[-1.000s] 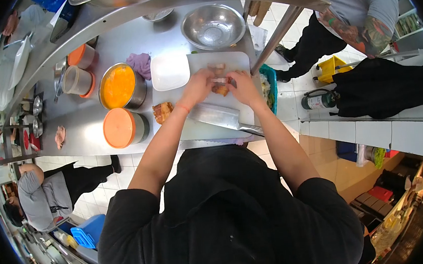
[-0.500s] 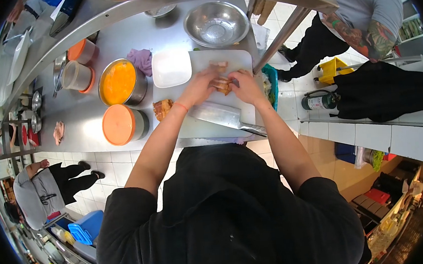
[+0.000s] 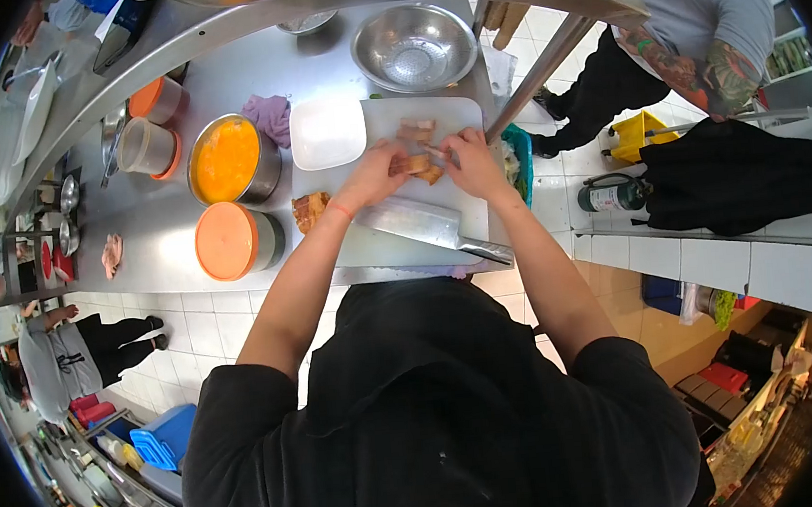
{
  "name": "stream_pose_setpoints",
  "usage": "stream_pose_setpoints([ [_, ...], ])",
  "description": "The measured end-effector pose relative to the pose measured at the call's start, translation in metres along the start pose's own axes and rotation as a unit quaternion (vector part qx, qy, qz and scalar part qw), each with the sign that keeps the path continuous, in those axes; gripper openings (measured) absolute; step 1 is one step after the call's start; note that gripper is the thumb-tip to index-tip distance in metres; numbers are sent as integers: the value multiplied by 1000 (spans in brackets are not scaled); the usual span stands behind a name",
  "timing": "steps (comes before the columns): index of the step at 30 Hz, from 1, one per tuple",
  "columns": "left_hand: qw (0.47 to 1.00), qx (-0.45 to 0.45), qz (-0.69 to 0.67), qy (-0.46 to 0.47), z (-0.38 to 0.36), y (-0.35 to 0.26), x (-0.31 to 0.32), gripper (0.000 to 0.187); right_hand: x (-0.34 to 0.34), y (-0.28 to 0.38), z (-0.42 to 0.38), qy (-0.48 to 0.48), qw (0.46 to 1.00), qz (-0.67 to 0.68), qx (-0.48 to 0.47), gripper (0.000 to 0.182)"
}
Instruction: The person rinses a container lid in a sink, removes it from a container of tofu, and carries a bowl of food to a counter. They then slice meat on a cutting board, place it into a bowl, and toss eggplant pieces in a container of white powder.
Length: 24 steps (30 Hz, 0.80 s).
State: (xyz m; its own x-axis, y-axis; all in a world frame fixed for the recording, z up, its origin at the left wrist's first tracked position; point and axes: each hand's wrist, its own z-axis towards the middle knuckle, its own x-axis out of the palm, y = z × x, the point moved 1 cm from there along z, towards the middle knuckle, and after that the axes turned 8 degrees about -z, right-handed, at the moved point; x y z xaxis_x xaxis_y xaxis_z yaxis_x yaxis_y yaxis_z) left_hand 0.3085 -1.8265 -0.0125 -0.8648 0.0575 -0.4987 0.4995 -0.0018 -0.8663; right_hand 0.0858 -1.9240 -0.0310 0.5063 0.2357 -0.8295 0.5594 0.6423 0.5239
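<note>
Several slices of browned meat [image 3: 430, 172] lie on the white cutting board [image 3: 452, 112]. My left hand [image 3: 379, 172] pinches a slice from the left side, fingers bent around its end. Facing it, my right hand [image 3: 468, 161] has thumb and fingers pressed together at the right of the slices; a thin piece seems to be between them. Behind my hands are more slices [image 3: 415, 129]. A cleaver [image 3: 413, 220] rests on the board nearer to me, its handle to the right. A larger browned chunk [image 3: 310, 210] sits at the board's left edge.
A white square dish [image 3: 328, 134] overlaps the board's back left. Beyond is a steel bowl [image 3: 414, 48]. Left stand a pot of orange liquid [image 3: 227, 161] and an orange-lidded container [image 3: 226, 240]. A metal post [image 3: 544, 71] rises at the right. Two people stand farther off.
My left hand has drawn slightly left and my right hand slightly right, uncovering more of the slices. The person at the far left has shifted left.
</note>
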Motion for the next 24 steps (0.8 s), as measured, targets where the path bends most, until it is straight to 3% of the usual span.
stream_pose_setpoints([
  [5,997,-65,-14,-37,-28,-8,-8,32,-8,-1,-2,48,997,59,-16,19],
  [13,994,-37,-91,-52,-33,-14,-7,27,-3,7,2,96,988,116,11,24],
  [16,995,-36,-78,-45,-26,-16,-8,30,-7,10,11,51,990,130,23,24],
  [18,995,-38,-79,-42,-28,-14,-8,33,-8,10,23,-37,996,81,19,22],
  [21,997,-19,-34,-68,-38,-11,-6,31,-3,8,41,-46,997,58,-37,19],
  [24,988,-76,56,-119,-55,-6,1,30,6,10,50,-3,999,14,-31,17],
])
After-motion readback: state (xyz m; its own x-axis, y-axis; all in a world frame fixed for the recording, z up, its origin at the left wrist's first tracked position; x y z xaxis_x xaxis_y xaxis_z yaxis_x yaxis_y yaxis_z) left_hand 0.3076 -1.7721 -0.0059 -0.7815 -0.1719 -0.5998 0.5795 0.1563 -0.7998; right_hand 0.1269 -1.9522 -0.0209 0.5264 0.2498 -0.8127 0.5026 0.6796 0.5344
